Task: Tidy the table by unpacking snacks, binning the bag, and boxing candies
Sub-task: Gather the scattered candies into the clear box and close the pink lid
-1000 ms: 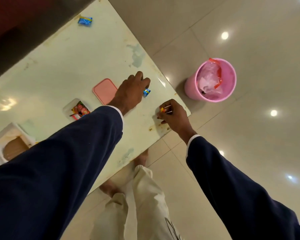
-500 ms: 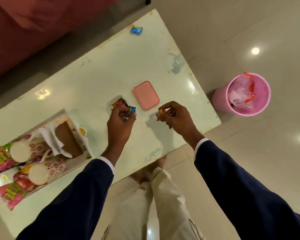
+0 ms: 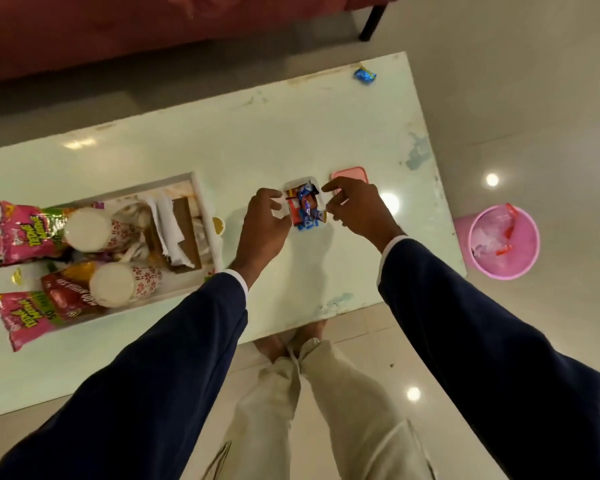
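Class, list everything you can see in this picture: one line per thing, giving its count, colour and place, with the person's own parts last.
table: one, pale green, centre.
candy box: one, clear, full of wrapped candies, between the hands.
lid: one, pink, flat beside the box.
loose candy: one, blue, far table corner.
snack packets: several, pink and red, left end.
paper cups: two, white with red pattern, lying in the table's recess.
bin: one, pink, on the floor, crumpled bag inside.
sofa: one, red, beyond the table.
left hand: touches the box's left side.
right hand: fingers at the box's right edge.
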`<state>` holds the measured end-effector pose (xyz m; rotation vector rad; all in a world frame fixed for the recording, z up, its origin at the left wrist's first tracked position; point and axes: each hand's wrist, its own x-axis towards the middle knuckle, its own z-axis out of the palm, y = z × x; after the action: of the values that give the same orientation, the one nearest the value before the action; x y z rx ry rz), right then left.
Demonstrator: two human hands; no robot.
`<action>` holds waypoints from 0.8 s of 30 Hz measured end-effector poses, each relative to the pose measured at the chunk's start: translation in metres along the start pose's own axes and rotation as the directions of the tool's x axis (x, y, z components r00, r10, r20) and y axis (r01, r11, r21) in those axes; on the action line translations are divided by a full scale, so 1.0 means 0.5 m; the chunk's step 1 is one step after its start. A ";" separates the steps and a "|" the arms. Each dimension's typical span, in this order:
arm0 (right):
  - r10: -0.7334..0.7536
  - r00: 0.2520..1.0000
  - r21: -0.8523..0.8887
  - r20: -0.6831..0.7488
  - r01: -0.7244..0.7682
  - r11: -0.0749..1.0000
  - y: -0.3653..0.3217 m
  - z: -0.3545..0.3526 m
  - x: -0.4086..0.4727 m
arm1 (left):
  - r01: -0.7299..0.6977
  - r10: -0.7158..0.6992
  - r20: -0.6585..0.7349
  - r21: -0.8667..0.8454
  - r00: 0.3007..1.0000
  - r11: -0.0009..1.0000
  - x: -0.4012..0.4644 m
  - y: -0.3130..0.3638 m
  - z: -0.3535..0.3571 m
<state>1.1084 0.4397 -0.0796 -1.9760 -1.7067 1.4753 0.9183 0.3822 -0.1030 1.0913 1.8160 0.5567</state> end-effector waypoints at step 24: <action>-0.248 0.965 -0.599 -0.087 0.148 0.787 -0.009 -0.213 0.408 | -0.102 -0.050 0.182 0.733 0.982 0.672 0.109 -0.083 0.013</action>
<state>1.1569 0.6572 -0.1376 -1.9998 -2.4146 0.7291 0.8952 0.4078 -0.1626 1.6429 1.8881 -0.3383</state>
